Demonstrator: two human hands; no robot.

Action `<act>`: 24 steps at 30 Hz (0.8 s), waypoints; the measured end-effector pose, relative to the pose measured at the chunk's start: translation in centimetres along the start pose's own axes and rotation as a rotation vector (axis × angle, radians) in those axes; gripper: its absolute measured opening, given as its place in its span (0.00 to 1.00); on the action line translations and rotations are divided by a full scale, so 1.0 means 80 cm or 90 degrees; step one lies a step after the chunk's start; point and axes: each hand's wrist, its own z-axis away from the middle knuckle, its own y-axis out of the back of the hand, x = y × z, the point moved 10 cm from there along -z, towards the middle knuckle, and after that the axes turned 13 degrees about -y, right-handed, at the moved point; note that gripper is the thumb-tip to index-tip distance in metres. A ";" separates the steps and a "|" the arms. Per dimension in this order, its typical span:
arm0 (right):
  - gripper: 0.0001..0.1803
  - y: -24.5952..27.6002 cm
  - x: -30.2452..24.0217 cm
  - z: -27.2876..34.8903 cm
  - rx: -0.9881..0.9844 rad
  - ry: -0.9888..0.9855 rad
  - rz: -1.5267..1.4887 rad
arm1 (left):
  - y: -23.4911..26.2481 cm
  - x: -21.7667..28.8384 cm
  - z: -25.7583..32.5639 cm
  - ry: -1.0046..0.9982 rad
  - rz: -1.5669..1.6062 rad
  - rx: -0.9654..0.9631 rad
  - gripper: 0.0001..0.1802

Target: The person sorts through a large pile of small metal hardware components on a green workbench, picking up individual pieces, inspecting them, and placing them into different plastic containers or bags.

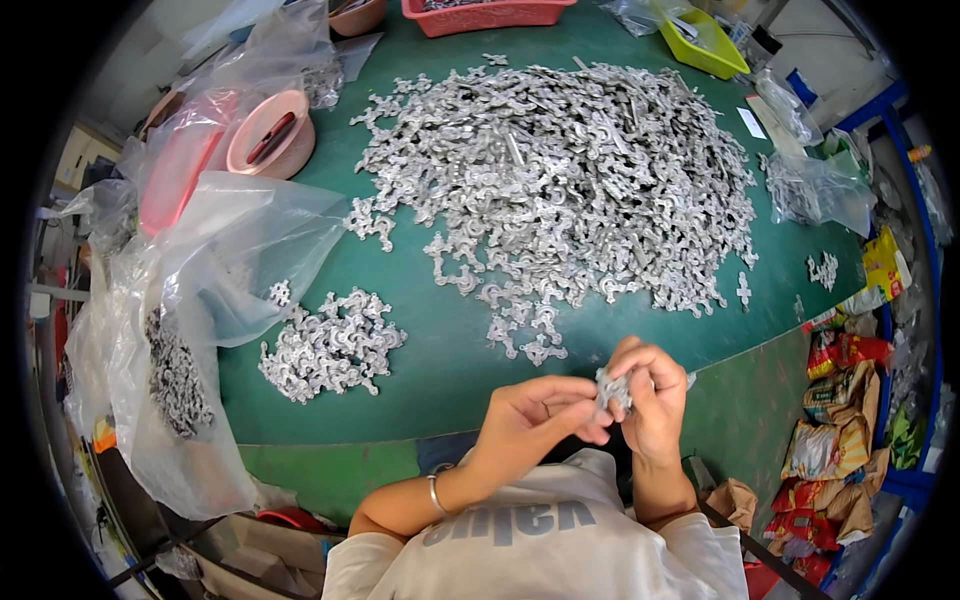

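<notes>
part (612,388), silver and knobbly, is held up between the two hands at the lower centre of the frame, about over the near edge of the table (440,360); whether it is one piece or several together, i cannot tell. the right hand (652,392) pinches it between thumb and bent fingers, while the left hand (535,415) has its fingers half stretched with their tips close to the other side; overlap hides whether they grip too. it is held near the body, probably for a close look and a steady hold. the big heap (570,190) fills the upper centre, likely to stay within reach of both arms, and the small pile (335,345) sits apart at centre left, perhaps so the two do not mix. a clear bag (250,225) slumps over the table's left side beside that pile and could crowd a reach there. a pink bowl (304,160) holding a red tool (271,138) stands upper left, a red tray (490,18) at the top, a yellow basket (700,55) upper right.
</notes>
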 end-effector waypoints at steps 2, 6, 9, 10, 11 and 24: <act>0.15 0.015 0.025 -0.011 0.019 -0.045 -0.188 | 0.002 0.034 -0.003 -0.163 -0.268 -0.024 0.11; 0.14 0.013 0.057 -0.026 -0.022 -0.179 -0.513 | 0.041 0.076 -0.004 -0.411 -0.820 0.071 0.17; 0.13 0.011 0.075 -0.029 -0.023 -0.264 -0.607 | 0.065 0.073 -0.022 -0.335 -1.004 0.076 0.23; 0.13 0.012 0.081 -0.028 -0.003 -0.287 -0.622 | 0.073 0.066 -0.024 -0.300 -1.035 0.075 0.24; 0.12 0.014 0.083 -0.028 0.016 -0.293 -0.610 | 0.077 0.059 -0.024 -0.302 -1.034 0.060 0.23; 0.08 0.012 0.063 -0.020 0.054 -0.189 0.108 | 0.115 0.028 -0.033 -0.201 -0.323 0.132 0.19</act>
